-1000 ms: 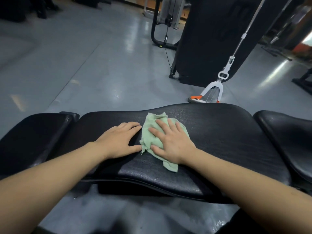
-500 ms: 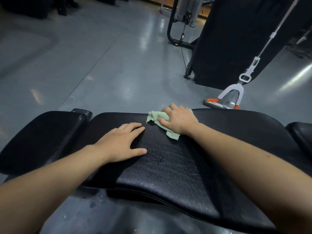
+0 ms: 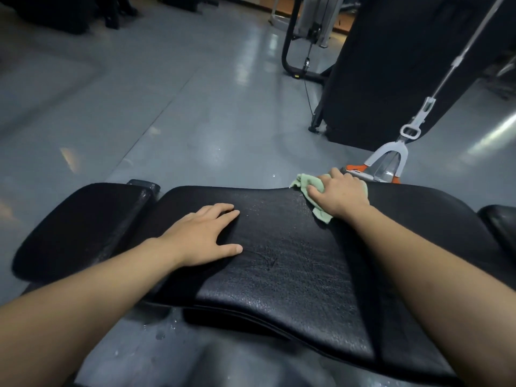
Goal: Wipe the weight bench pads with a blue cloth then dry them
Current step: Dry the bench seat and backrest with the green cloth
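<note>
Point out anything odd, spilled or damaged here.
The cloth under the right hand is pale green, not blue. Water droplets speckle the floor beneath the bench pad. No damage visible.

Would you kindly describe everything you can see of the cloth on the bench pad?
The cloth is pale green, soft and crumpled, apparently a thin woven rag. It lies bunched at the far edge of the black bench pad, mostly hidden under the right hand, which presses on it with curled fingers. A rumpled end sticks out to the left of the fingers and a corner shows near the wrist.
</note>
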The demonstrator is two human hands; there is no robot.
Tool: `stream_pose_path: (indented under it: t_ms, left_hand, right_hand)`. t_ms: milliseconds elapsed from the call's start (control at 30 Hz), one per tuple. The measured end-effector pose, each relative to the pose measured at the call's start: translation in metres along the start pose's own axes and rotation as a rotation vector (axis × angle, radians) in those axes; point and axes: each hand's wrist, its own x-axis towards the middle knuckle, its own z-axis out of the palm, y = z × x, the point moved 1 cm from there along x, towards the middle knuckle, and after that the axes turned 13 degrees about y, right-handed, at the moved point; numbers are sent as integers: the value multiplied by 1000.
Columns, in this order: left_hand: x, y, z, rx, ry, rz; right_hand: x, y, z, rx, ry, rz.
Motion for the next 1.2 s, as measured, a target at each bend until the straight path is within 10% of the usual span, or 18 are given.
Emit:
stream_pose_path:
  t_ms: [600,867,1200]
  left_hand:
    - [-66,-88,-13,-32,-46,-99]
    - [-71,-96,-18,-33,-94,-176]
    - [-76,-63,-19,11,-86,-153]
  right_hand:
    - [14,-271,13,246,-112,-386]
    - [-29,-231,5,301,-85,-670]
    - [-108,-132,-21,245,-84,-411]
